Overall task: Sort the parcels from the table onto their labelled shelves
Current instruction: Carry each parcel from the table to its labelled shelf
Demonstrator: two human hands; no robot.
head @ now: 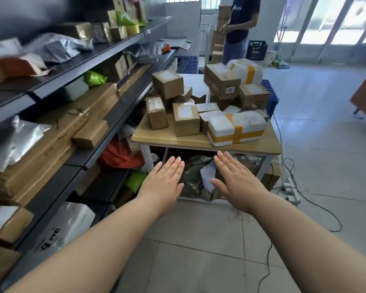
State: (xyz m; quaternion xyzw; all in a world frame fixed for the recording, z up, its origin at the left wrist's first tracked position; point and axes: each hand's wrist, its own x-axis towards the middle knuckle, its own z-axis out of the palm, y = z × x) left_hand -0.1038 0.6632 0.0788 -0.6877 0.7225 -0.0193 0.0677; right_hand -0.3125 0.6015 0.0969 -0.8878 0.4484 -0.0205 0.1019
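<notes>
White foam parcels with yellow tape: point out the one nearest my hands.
The long foam parcel at the front of the table; the other foam parcel sits far back behind cardboard boxes.

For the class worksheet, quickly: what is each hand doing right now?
Left hand: open, fingers straight, holding nothing.
Right hand: open, fingers straight, holding nothing.

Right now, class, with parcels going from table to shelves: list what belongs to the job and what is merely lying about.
Job: cardboard boxes, white foam parcel, table, shelves, left hand and right hand, both flat and empty.
Lying about: blue crate, black crate, bags under the table.
</notes>
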